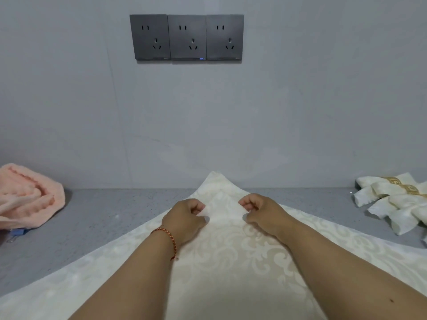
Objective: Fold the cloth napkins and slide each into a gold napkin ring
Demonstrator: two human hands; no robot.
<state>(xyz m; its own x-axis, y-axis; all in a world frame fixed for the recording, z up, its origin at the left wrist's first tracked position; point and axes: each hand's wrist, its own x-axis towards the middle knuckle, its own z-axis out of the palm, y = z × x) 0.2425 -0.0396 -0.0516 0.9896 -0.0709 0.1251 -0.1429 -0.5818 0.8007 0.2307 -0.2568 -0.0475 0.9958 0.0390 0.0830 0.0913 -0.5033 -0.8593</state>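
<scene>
One napkin [231, 262] is in work, and it has hardly begun: it lies spread as a diamond over the grey surface [104, 218], its far corner riding up against the wall, its near part running out of view below. Both hands sit on it near that far corner, just apart from each other. The left hand [184, 218], with a red cord bracelet [168, 239] at the wrist, has its fingers curled and its thumb pressed to the cloth; the right hand [261, 213] mirrors it. Each appears to pinch a small ridge of the fabric, though how much cloth lies between finger and thumb is hard to make out. I judge this to be the start of a fold or pleat, with no finished crease showing yet.

At the far right of the surface lies a bundle of finished napkins [392, 204], white cloth gathered through gold rings [402, 187] with a key pattern; at least two bands show, and the pile runs past the edge of the view, so the count is unsure. That part of the task looks done.

Left over, by my reading: folding this napkin and threading it through a ring. No loose ring is in view.

A peach towel [27, 195] lies bunched at the far left, a blue clip [18, 232] just beside it.
</scene>
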